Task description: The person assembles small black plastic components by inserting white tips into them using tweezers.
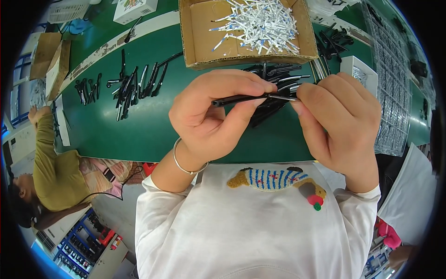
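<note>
My left hand [211, 114] is closed in a pinch around a slim black part [236, 99], held level above the table. A thin silvery tip [284, 98] sticks out from the part's right end. On that tip the thumb and fingers of my right hand [339, 116] are pinched, hiding its far end. Under and just beyond my hands lies a heap of similar black parts [267, 114], partly covered by my fingers. To the left, more black parts [126, 93] lie in a loose group on the green table [153, 135].
A cardboard box [253, 61] beyond my hands holds many white strips [262, 28]. On the right stand a small white box [371, 79] of small shiny pieces and a clear compartment tray [395, 107]. At the far left another person's arm [44, 135] reaches to the table.
</note>
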Available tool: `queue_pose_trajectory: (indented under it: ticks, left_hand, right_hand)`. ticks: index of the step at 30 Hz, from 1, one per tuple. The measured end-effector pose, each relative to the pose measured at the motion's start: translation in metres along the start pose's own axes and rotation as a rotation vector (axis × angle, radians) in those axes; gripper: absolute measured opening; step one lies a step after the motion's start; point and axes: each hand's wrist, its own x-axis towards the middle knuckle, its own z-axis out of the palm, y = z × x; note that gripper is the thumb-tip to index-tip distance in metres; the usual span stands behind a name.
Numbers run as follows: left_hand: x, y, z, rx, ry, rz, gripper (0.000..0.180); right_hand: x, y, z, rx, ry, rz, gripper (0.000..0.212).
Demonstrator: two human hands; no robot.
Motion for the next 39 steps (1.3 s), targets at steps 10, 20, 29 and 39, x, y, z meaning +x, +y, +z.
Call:
queue_pose_trajectory:
  ticks: [10,20,29,39]
  left_hand:
    - [0.001,0.0,-0.006,0.363,-0.143,0.08,0.021]
    - [0.002,-0.003,-0.003,-0.009,-0.045,-0.017,0.018]
    - [0.001,-0.004,-0.006,-0.028,-0.108,0.004,0.02]
    - [0.005,0.027,-0.021,0.839,-0.295,-0.143,0.018]
  right_hand:
    - [0.008,0.004,-0.009,-0.183,-0.197,-0.143,0.018]
    - [0.001,0.02,-0.006,0.08,0.034,-0.051,0.008]
    - [-0.002,0.016,-0.008,0.056,0.023,-0.071,0.008]
    - [-0.044,0.036,0.016,0.161,0.099,0.294,0.003]
